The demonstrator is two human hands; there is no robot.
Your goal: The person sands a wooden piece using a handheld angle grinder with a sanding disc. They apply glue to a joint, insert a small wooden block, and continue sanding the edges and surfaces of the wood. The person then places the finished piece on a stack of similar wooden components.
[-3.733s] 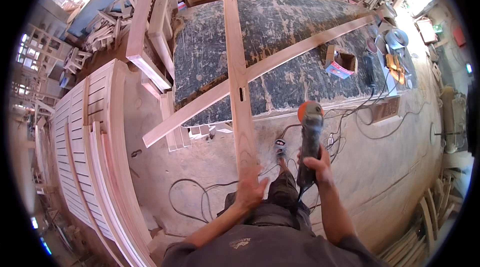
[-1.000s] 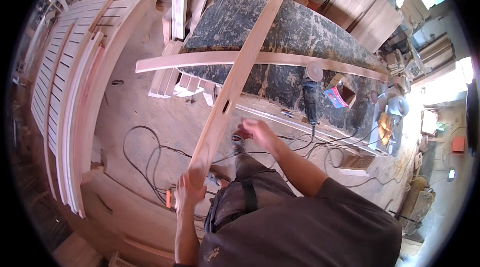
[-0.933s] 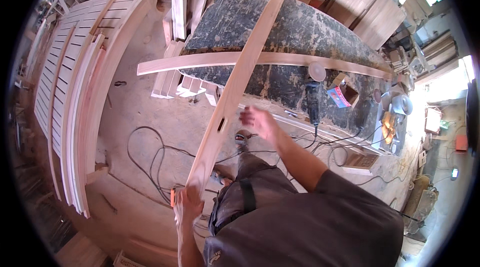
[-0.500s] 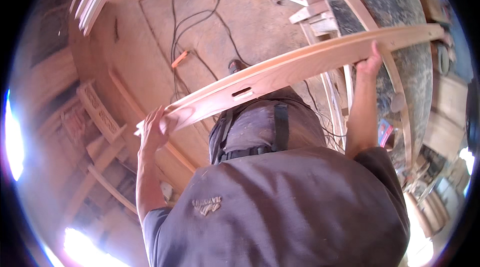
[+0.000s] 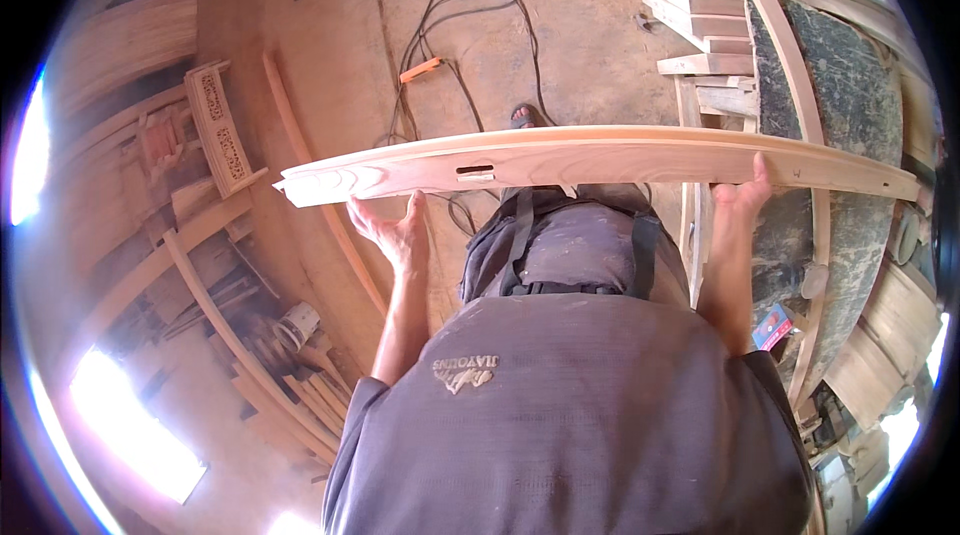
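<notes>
A long pale wooden board (image 5: 600, 161) with a small slot near its middle spans in front of my body, almost level. My right hand (image 5: 738, 203) grips its lower edge toward the right, thumb up against the near face. Under the left part of the board, my left hand (image 5: 400, 237) bears on the lower edge, thumb and fingers spread apart; the fingertips are partly hidden beneath it. The left end of the board sticks out past this hand.
A dark worktable (image 5: 850, 105) with a long curved wood strip (image 5: 790, 45) stands at right. Stacked timber pieces (image 5: 715, 25) lie beyond. A black cable (image 5: 470, 0) and an orange object (image 5: 420, 70) are on the floor. At left are a carved panel (image 5: 217, 125) and loose lumber (image 5: 225, 310).
The board has swung from a slant to nearly level, its left end rising in view and its right end dropping. My left hand has shifted inward from the end to the underside.
</notes>
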